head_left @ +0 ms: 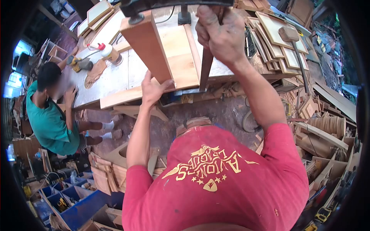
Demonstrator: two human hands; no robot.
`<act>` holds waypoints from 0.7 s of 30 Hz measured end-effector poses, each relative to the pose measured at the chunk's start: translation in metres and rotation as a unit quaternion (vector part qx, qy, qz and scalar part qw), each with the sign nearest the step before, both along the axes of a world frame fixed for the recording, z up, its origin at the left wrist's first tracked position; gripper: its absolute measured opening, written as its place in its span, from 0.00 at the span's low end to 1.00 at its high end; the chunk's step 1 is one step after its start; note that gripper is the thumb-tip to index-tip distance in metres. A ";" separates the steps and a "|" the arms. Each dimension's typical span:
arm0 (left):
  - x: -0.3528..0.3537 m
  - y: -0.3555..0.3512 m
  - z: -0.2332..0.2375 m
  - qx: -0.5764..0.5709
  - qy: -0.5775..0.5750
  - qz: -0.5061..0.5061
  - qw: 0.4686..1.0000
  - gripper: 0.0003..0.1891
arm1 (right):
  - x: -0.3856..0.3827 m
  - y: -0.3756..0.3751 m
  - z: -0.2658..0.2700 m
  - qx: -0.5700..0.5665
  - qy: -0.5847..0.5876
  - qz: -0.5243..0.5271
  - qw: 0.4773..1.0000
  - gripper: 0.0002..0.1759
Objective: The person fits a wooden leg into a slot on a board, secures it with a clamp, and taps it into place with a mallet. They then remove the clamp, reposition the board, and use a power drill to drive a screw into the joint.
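Note:
My left hand [153, 89] grips the near lower edge of an upright wooden panel [146, 48] that stands on the workbench [115, 77]. A flat board [179, 57] lies beside that panel. My right hand [217, 32] is closed around the handle of a long black bar clamp [154, 5] that runs across the top of the panel. A dark wooden strip [205, 69] hangs down below my right hand. My red shirt fills the lower part of the view.
A seated person in a green shirt [48, 119] works at the bench's left end near a glue bottle [110, 52] and a sander [79, 63]. Stacked framed panels [275, 38] and a mallet [291, 36] lie right. Wood offcuts cover the floor; blue bins [73, 200] stand lower left.

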State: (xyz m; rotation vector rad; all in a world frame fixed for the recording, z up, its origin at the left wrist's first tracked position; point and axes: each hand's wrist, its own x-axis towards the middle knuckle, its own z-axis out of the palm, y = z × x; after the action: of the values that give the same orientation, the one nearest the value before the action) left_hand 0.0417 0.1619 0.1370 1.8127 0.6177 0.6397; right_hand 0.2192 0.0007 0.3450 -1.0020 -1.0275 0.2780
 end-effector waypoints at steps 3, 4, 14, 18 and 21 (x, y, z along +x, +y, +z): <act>0.013 0.001 0.082 -0.007 -0.298 -0.054 0.953 0.36 | -0.013 -0.001 0.005 0.025 0.011 0.011 1.000 0.11; 0.014 0.005 0.107 -0.001 -0.311 -0.080 0.947 0.36 | -0.015 -0.001 0.005 0.016 0.011 -0.001 1.000 0.11; 0.035 0.016 0.164 -0.036 -0.335 -0.171 0.926 0.28 | -0.041 -0.011 0.001 0.027 0.027 -0.050 0.998 0.08; 0.034 0.013 0.168 -0.023 -0.339 -0.172 0.925 0.27 | -0.060 -0.007 0.001 0.051 -0.033 -0.146 0.987 0.09; 0.033 0.014 0.170 0.012 -0.309 -0.122 0.943 0.22 | -0.072 -0.007 -0.004 0.027 -0.085 -0.208 0.974 0.09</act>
State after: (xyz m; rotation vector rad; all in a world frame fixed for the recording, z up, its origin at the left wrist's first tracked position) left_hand 0.0750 0.1756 0.3067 1.5542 -0.0371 0.9856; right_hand 0.1468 -0.0067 0.3414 -1.1782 -0.9450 -0.1825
